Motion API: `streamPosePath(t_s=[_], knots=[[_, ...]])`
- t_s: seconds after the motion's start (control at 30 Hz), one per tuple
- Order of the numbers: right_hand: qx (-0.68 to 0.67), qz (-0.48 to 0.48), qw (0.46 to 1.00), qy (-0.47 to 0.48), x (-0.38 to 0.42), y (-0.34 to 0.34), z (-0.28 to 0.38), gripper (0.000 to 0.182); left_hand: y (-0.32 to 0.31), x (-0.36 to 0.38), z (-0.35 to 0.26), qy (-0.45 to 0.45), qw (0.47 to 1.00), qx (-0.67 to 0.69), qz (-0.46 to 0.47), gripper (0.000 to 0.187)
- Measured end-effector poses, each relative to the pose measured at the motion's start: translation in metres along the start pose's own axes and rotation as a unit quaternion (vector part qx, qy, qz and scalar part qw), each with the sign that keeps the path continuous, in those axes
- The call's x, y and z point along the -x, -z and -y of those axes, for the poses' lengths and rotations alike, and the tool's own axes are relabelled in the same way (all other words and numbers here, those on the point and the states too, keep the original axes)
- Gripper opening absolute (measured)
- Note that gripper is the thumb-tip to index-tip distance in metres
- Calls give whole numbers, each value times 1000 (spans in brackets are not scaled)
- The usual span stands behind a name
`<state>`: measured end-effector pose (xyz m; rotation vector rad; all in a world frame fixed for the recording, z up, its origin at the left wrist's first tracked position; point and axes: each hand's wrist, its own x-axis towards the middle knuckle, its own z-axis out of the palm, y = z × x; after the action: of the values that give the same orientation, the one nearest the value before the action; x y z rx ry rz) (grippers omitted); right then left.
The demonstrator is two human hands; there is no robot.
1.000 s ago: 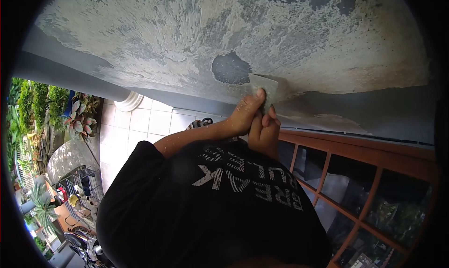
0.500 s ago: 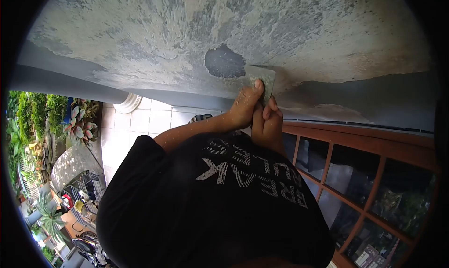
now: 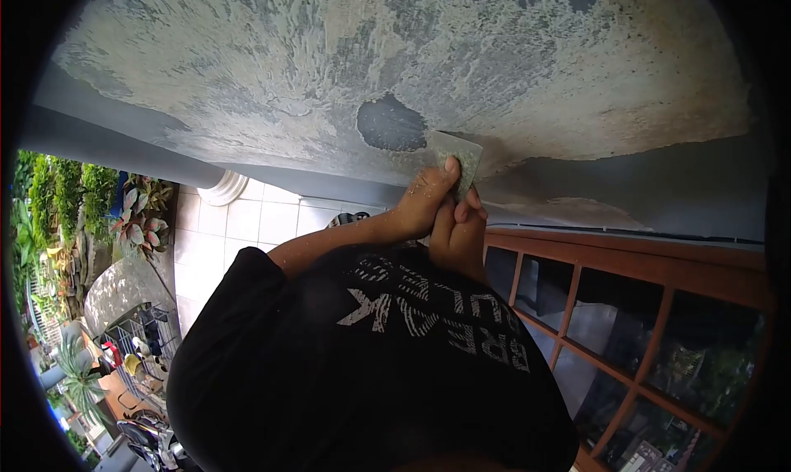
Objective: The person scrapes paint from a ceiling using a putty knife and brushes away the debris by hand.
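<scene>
Cannot see the lower end of the scraper (image 3: 465, 154), covered by the left hand (image 3: 422, 198) and right hand (image 3: 457, 239), nor most of the right forearm, lost behind the black shirt (image 3: 346, 389). Too small to name: items (image 3: 132, 365) in the wire rack (image 3: 121, 333). Cut off below: the window frame (image 3: 659, 270).

A home's porch, by the look of it

Pale square tiles (image 3: 235, 227) cover the floor beside a grey column (image 3: 124, 149) with a moulded white base (image 3: 225, 188). A wood-framed window (image 3: 568, 338) with many panes sits near a patchily coated wall (image 3: 280, 68). Leafy plants (image 3: 142, 225), a wire rack (image 3: 132, 338) and what looks like a motorcycle (image 3: 147, 437) stand out in daylight.
</scene>
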<state>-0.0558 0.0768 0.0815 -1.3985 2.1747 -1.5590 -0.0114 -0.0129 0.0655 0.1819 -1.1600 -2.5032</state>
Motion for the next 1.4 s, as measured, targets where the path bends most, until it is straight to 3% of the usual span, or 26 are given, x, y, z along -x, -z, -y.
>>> streamPosePath(t_s=[0.03, 0.13, 0.23, 0.37, 0.57, 0.67, 0.73, 0.83, 0.93, 1.03, 1.1, 1.17, 1.2, 1.27, 1.33, 1.37, 1.4], knots=[[37, 38, 999, -9, -2, 6, 1, 4, 1, -2, -1, -5, 1000, -7, 2, 66], [-34, 63, 997, -25, -1, 7, -18, 3, -3, 0, 4, -11, 1000, -11, 1, 65], [-69, 110, 984, -121, 4, 17, -16, 4, -8, -2, 0, -3, 999, -38, 10, 66], [15, -7, 999, 44, -7, 2, 7, 2, 2, 0, 0, -11, 1000, 8, -18, 65], [-80, 105, 985, -111, -1, 14, -14, 3, -9, -2, -3, -17, 1000, -6, 7, 64], [5, 25, 1000, -8, 6, -1, -19, 3, 1, 2, -4, 1, 1000, -20, 12, 63], [111, 42, 992, 45, 3, 7, -4, 4, 5, -1, -1, 3, 1000, -28, 10, 63], [-53, 65, 996, -36, 0, 10, -14, 4, -5, 1, 5, -10, 1000, -4, -11, 63], [-90, 74, 987, -113, 1, 15, -5, 4, -5, 0, 6, -13, 1000, 0, -1, 63], [-57, 46, 996, -55, 0, 6, -7, 3, 2, -1, 6, 0, 1000, -9, -9, 64], [237, 67, 963, 108, 7, 4, -26, 3, 2, 4, 6, 16, 1000, -5, -16, 64], [255, 17, 960, 117, 8, -6, -29, 4, 1, 2, -3, 34, 999, -3, -2, 64], [130, -34, 990, 45, 6, -13, -11, 5, 3, 1, -5, 33, 999, -6, -5, 64], [29, -40, 999, -12, 6, -11, -2, 7, 3, 3, -3, 33, 999, 1, -17, 64], [76, 45, 996, 23, 0, -1, -10, 10, 6, 2, -5, 23, 999, -26, -9, 63], [-27, -10, 999, -22, 0, -11, -12, 13, 7, 1, -7, 18, 999, -46, -5, 63], [-59, 31, 996, -63, 0, -8, -18, 12, 4, 2, -6, 12, 999, -38, -20, 63]])
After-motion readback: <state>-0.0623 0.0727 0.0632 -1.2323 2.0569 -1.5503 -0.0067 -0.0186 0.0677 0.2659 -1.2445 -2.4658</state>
